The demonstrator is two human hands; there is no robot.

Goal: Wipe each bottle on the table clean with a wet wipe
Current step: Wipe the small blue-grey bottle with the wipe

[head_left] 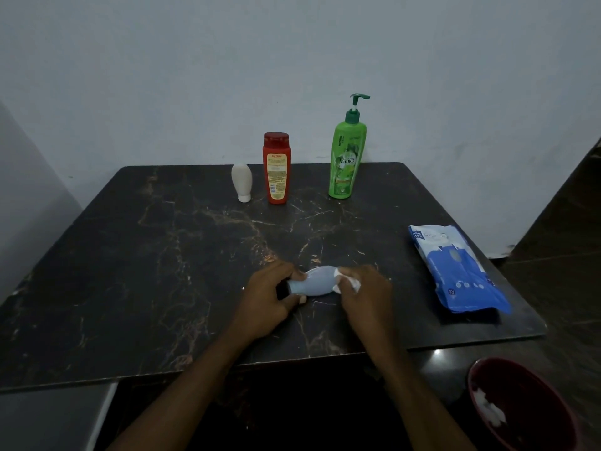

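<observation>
A pale blue bottle [313,281] lies on its side near the front middle of the dark marble table [162,255]. My left hand [271,297] grips its dark cap end. My right hand [366,292] presses a crumpled white wet wipe [349,283] against the bottle's wide end. At the back stand a small white bottle [241,182] on its cap, a red bottle [276,167] and a tall green pump bottle [347,154], all upright.
A blue and white wet wipe pack [455,268] lies flat at the table's right side. A dark red bin [520,408] holding used white wipes sits on the floor at the lower right. A wall runs just behind the bottles.
</observation>
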